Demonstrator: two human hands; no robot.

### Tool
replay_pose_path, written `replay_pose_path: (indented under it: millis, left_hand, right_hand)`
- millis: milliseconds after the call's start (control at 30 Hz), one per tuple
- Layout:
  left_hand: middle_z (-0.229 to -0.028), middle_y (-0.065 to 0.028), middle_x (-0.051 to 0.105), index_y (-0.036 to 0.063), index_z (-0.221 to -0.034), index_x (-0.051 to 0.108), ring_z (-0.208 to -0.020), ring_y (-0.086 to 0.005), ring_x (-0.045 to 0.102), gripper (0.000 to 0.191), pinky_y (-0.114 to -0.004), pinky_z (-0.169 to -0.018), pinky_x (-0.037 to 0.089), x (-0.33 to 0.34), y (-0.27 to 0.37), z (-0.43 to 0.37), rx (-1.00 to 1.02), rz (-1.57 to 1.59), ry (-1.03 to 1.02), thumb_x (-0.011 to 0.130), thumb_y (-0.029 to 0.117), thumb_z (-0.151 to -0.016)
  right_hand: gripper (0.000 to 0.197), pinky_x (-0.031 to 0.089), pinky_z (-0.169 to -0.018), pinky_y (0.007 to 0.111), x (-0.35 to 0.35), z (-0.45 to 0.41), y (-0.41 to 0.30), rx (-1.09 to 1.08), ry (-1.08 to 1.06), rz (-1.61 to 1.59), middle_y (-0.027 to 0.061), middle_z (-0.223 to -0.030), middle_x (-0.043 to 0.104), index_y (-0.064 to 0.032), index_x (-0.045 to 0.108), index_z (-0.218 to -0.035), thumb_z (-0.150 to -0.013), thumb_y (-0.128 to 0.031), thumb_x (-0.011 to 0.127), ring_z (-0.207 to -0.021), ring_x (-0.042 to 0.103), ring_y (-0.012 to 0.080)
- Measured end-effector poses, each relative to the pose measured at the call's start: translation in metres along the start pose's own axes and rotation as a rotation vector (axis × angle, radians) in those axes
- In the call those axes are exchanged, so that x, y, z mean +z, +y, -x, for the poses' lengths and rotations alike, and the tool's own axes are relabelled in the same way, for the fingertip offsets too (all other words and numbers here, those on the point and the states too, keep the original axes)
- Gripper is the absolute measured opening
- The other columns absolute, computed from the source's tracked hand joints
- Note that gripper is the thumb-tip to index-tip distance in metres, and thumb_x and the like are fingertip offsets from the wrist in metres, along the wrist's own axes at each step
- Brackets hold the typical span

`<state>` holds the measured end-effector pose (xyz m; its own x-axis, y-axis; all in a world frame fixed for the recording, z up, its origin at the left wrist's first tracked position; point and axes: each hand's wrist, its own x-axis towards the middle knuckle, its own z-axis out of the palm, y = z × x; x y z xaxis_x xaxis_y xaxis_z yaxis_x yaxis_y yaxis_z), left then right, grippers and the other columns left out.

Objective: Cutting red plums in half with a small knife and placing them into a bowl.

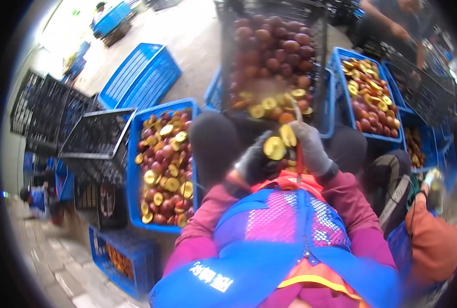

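Note:
Gloved, my left hand (pixel 253 159) closes around a halved plum (pixel 274 148) whose yellow cut face points up. My right hand (pixel 311 144), in a grey glove, is beside it on a red-handled tool (pixel 299 157), probably a knife; its curved, pale end reaches up toward the fruit crate. A second plum half (pixel 287 135) lies between the hands, against my right fingers. Beyond them, a black plastic crate (pixel 320 50) holds whole plums (pixel 286 46) with cut halves (pixel 269 103) at its near end. Whatever lies under my hands is partly hidden.
Left of my knees stands a blue crate (pixel 134 208) of halved plums, with empty-looking black crates (pixel 97 156) and a blue crate (pixel 139 77) beyond. Another blue plum crate (pixel 378 134) stands at right, near a co-worker's orange sleeve (pixel 430 238). A person's arm (pixel 386 23) shows at upper right.

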<state>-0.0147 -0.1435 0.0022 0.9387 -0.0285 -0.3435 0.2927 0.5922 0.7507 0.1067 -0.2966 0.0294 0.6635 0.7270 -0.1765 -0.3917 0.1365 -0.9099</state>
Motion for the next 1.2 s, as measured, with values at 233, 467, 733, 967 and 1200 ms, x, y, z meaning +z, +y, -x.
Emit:
replay_pose_path:
  millis: [233, 467, 733, 967, 1200]
  left_hand:
    - [-0.064, -0.0019, 0.053, 0.0093, -0.107, 0.066, -0.046, -0.0177, 0.044, 0.066, -0.029, -0.045, 0.035, -0.014, -0.003, -0.007, -0.117, 0.486, -0.188, 0.036, 0.068, -0.111]
    - [-0.115, -0.0088, 0.067, 0.0019, -0.153, 0.046, -0.091, -0.0160, 0.066, 0.057, -0.030, -0.073, 0.058, -0.039, 0.027, -0.064, 0.616, -0.331, -0.029, 0.068, 0.029, -0.108]
    - [-0.138, -0.0283, 0.067, -0.0011, -0.154, 0.050, -0.129, -0.0416, 0.065, 0.087, -0.048, -0.108, 0.052, -0.097, 0.096, -0.120, 0.546, -1.149, 0.665, 0.075, 0.058, -0.095]
    - [-0.134, -0.0215, 0.070, 0.0112, -0.149, 0.060, -0.129, -0.0395, 0.065, 0.065, -0.049, -0.107, 0.053, -0.213, 0.117, 0.054, 0.399, -1.437, 1.138, 0.076, 0.042, -0.095]
    - [-0.139, -0.0155, 0.068, 0.0168, -0.148, 0.062, -0.122, -0.0380, 0.068, 0.054, -0.050, -0.102, 0.056, -0.362, 0.023, 0.134, -0.060, -1.826, 1.265, 0.070, 0.031, -0.096]
  right_hand:
    - [0.045, 0.043, -0.043, 0.024, -0.027, -0.013, 0.019, 0.034, 0.109, -0.164, 0.0015, -0.082, 0.065, -0.0076, 0.067, -0.114, -0.113, -0.051, 0.054, -0.052, 0.055, 0.0097]
    - [0.042, 0.048, -0.051, 0.024, -0.047, -0.021, 0.017, 0.095, 0.150, -0.253, 0.0014, -0.090, 0.068, -0.0095, 0.067, -0.119, -0.114, -0.048, 0.053, -0.063, 0.059, 0.0091]
    - [0.039, 0.046, -0.050, 0.023, -0.058, -0.011, 0.027, 0.073, 0.138, -0.252, -0.0009, -0.088, 0.067, -0.0134, 0.068, -0.120, -0.114, -0.049, 0.054, -0.062, 0.058, 0.0087]
    - [0.034, 0.044, -0.046, 0.021, -0.060, -0.005, 0.043, 0.066, 0.114, -0.370, -0.0003, -0.093, 0.067, -0.0154, 0.064, -0.124, -0.115, -0.047, 0.053, -0.066, 0.059, 0.0078]
    - [0.044, 0.042, -0.044, 0.023, -0.028, -0.015, 0.056, 0.171, 0.149, -0.277, 0.0039, -0.076, 0.066, -0.0126, 0.066, -0.108, -0.113, -0.054, 0.053, -0.049, 0.054, 0.0100]
